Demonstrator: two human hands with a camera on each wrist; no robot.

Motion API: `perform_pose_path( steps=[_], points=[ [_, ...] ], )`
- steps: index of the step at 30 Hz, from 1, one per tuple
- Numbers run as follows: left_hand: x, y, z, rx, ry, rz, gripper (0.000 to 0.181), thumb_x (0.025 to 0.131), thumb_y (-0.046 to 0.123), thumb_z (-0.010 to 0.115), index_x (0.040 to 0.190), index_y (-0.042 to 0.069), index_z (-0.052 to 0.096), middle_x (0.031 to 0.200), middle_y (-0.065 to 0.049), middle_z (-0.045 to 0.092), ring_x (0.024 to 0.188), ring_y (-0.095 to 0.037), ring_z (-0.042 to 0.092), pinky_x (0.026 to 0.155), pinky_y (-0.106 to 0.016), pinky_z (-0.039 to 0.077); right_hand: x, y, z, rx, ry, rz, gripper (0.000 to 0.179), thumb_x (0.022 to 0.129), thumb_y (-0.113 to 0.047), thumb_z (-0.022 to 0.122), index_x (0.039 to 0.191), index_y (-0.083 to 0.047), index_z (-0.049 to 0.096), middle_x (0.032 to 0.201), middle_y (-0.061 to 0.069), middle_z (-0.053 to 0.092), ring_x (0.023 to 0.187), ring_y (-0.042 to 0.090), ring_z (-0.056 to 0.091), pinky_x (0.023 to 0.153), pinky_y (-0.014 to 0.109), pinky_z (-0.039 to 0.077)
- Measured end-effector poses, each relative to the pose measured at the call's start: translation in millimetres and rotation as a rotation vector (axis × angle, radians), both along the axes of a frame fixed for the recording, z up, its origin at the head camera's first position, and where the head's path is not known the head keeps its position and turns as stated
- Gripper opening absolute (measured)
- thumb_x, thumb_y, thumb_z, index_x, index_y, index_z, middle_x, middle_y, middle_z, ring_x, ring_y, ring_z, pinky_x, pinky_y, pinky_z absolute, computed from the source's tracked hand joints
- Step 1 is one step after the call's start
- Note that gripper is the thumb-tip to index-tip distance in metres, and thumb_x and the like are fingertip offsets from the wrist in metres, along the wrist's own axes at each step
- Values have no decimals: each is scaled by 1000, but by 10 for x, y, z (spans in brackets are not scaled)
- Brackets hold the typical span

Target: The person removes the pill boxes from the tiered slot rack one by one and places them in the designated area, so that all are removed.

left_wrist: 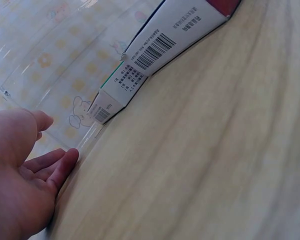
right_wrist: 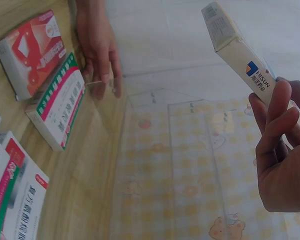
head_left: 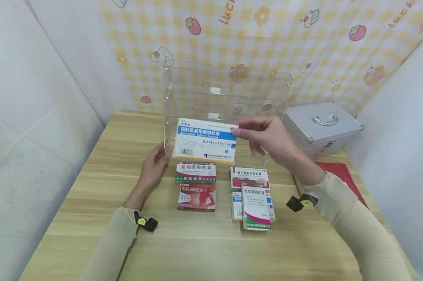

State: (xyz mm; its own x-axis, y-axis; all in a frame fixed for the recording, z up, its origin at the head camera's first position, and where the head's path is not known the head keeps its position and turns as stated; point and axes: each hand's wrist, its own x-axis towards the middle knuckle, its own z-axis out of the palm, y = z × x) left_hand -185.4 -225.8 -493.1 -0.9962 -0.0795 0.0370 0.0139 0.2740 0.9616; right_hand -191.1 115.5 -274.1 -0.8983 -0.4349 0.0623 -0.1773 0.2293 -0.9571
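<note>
My right hand (head_left: 267,136) pinches the right end of a white and blue glucosamine capsule box (head_left: 206,146), raised in front of a clear acrylic tiered rack (head_left: 229,84). The box's end (right_wrist: 247,67) faces the right wrist camera. My left hand (head_left: 153,166) rests at the rack's lower left front corner, its fingertips right at the clear side panel. In the left wrist view, the fingers of this hand (left_wrist: 27,190) are loosely bent near the tabletop. Below the raised box lie a green and white medicine box (head_left: 195,173) and a red medicine box (head_left: 197,197).
Right of centre lie a red and white medicine box (head_left: 248,173) and a white and green one (head_left: 256,210) overlapping a blue and white box (head_left: 237,207). A silver case (head_left: 320,121) and a red flat item (head_left: 341,177) are at the right. Patterned cloth (head_left: 260,35) hangs behind.
</note>
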Motion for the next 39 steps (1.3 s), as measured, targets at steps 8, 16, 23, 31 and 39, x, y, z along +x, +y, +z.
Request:
perform_pose_path(
  steps=[8, 16, 23, 31, 39],
  points=[
    [-28, -14, -25, -8, 23, -5, 55, 100, 35, 56, 151, 27, 37, 146, -11, 46, 129, -28, 48, 99, -42, 49, 150, 79, -386, 30, -101, -17, 34, 84, -31, 79, 113, -13, 74, 99, 14, 72, 43, 23, 48, 34, 27, 35],
    [-26, -10, 21, 9, 29, -17, 52, 101, 30, 56, 150, 31, 38, 145, -8, 48, 127, -25, 50, 97, -39, 50, 354, 100, -742, 36, -185, 7, 34, 85, -31, 78, 114, -13, 74, 95, 15, 72, 43, 22, 44, 34, 29, 33],
    [-25, -5, 21, 15, 21, -9, 52, 101, 28, 57, 149, 29, 39, 145, -7, 49, 128, -24, 49, 97, -38, 50, 572, 9, -1113, 33, -261, 62, 31, 83, -28, 80, 111, -14, 75, 97, 11, 73, 38, 19, 45, 33, 25, 33],
    [-25, -3, 17, -2, 11, -4, 52, 101, 30, 56, 150, 31, 38, 147, -7, 47, 129, -26, 48, 97, -41, 51, 773, -48, -1450, 90, -301, 119, 27, 85, -32, 78, 109, -18, 76, 97, 5, 74, 36, 19, 44, 33, 20, 37],
    [-25, -7, 9, 4, 1, -7, 52, 101, 30, 56, 149, 33, 38, 146, -7, 47, 125, -27, 52, 94, -40, 53, 820, -57, -1561, 182, -289, 144, 26, 84, -39, 77, 107, -25, 76, 94, 0, 74, 34, 21, 45, 32, 21, 37]
  ],
)
